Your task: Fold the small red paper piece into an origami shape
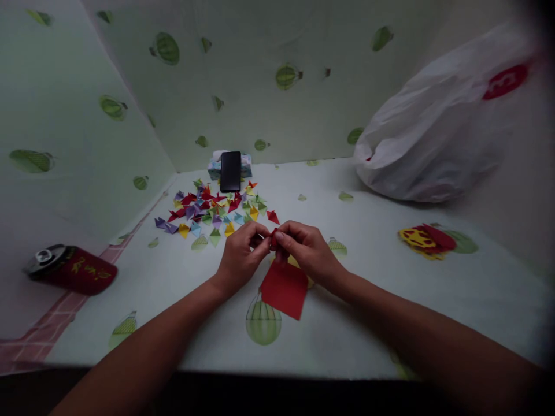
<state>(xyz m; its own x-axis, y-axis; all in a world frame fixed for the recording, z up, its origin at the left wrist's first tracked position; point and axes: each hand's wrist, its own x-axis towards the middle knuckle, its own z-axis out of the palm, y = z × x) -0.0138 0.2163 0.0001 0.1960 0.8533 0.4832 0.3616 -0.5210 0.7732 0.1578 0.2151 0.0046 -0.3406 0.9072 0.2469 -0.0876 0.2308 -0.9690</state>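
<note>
Between the fingertips of both hands is a small folded piece of red paper (273,238), mostly covered by the fingers. My left hand (245,251) pinches it from the left. From the right, my right hand (306,248) grips it between thumb and fingers. Below the hands lies a flat red paper square (285,288), with yellow paper (310,282) partly showing from under it. Beyond my left hand, many small folded paper cranes (208,208) in red, purple, green, yellow and blue lie in a loose spread. A single red one (273,216) rests just past my fingertips.
A black phone (230,171) leans on a tissue box (214,169) at the back. On the left is a dark red drink can (73,270). A white plastic bag (425,127) bulges at the right, with a red and yellow flat item (427,240) in front of it.
</note>
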